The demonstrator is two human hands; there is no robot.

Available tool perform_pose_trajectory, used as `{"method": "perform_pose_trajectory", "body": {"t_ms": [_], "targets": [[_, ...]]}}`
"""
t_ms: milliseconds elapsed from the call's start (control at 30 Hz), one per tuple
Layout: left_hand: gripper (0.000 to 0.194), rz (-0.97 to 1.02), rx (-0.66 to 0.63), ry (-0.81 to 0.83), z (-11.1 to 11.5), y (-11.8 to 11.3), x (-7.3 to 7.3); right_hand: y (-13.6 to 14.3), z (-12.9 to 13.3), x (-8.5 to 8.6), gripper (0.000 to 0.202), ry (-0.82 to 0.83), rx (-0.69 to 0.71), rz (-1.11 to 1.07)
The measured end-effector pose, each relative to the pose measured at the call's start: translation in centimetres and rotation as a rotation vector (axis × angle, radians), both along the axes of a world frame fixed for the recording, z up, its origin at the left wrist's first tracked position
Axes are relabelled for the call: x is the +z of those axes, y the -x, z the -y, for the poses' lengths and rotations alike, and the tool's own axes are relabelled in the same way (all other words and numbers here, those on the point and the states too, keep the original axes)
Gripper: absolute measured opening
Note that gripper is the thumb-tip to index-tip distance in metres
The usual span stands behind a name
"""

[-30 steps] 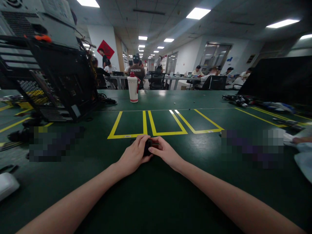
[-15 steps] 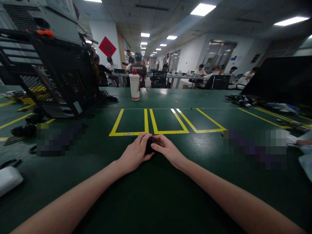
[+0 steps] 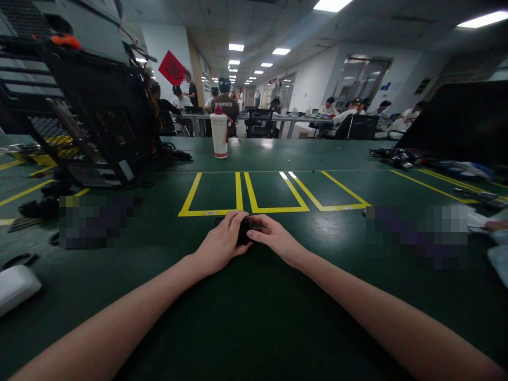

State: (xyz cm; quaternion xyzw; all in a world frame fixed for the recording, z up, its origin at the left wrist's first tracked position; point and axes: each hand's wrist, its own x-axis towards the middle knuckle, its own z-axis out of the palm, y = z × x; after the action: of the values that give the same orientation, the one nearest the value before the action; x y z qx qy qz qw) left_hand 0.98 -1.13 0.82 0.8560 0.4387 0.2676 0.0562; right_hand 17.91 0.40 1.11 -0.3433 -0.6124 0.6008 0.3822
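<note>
A small black box-like object [image 3: 243, 232] rests on the dark green table [image 3: 254, 307], just in front of the yellow tape outlines [image 3: 278, 209]. Wrapped over its top and left side is my left hand [image 3: 224, 238], closed on it. My right hand [image 3: 275, 238] is at the object's right end, with thumb and fingertips bent in a pinch against it. Much of the object is covered by my fingers, so its exact kind cannot be made out.
A black computer case [image 3: 99, 116] stands at the left, and a white tumbler [image 3: 219, 136] with a red lid at the back. Cables [image 3: 397, 157] lie back right. A white rounded object [image 3: 18, 288] sits at the left edge. Another person's hand [image 3: 496, 226] shows far right.
The view has tilted slightly, so the scene sits a little higher in the frame. Both hands stay at the black object; the right fingertips have shifted slightly.
</note>
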Motion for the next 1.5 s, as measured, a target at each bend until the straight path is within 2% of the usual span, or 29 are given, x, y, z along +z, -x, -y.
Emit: {"method": "perform_pose_trajectory", "body": {"t_ms": [167, 333, 467, 567, 700, 867, 1000, 1133, 1300, 1433, 1500], "targets": [[0.06, -0.004, -0.001, 0.015, 0.0, 0.1, -0.1, -0.4, -0.2, -0.1, 0.037, -0.032, 0.092, -0.045], [0.056, 0.002, -0.011, -0.008, -0.1, 0.1, 0.0, -0.1, 0.0, 0.0, 0.023, -0.042, 0.011, -0.032], [0.055, -0.005, -0.013, -0.009, 0.0, 0.0, 0.2, 0.0, -0.3, 0.1, 0.029, -0.022, -0.04, 0.032], [0.056, -0.014, -0.002, 0.002, 0.0, 0.1, 0.2, -0.4, -0.6, 0.4, 0.029, 0.009, 0.032, 0.06], [0.059, -0.021, 0.009, 0.017, 0.0, 0.1, 0.1, -0.9, -0.7, 0.6, 0.037, -0.034, 0.129, 0.049], [0.056, -0.015, 0.0, -0.009, -0.2, 0.0, 0.0, -0.4, -0.8, 0.5, 0.021, -0.092, 0.024, 0.043], [0.055, -0.014, -0.001, -0.017, -0.2, -0.1, 0.1, 0.0, -0.9, 0.4, 0.025, -0.058, -0.031, 0.059], [0.054, 0.0, -0.01, 0.002, -0.1, 0.0, 0.2, -0.2, -1.1, 0.0, 0.028, -0.035, -0.002, 0.086], [0.057, -0.001, 0.001, 0.019, 0.0, 0.0, 0.1, -0.6, -0.9, -0.4, 0.04, -0.054, 0.068, 0.019], [0.055, -0.004, -0.001, 0.007, -0.1, 0.0, 0.1, -0.3, -0.7, -0.3, 0.025, -0.066, 0.036, -0.018], [0.055, -0.006, -0.004, 0.0, -0.1, 0.1, 0.1, -0.1, -0.7, -0.3, 0.025, -0.06, -0.001, -0.011]]}}
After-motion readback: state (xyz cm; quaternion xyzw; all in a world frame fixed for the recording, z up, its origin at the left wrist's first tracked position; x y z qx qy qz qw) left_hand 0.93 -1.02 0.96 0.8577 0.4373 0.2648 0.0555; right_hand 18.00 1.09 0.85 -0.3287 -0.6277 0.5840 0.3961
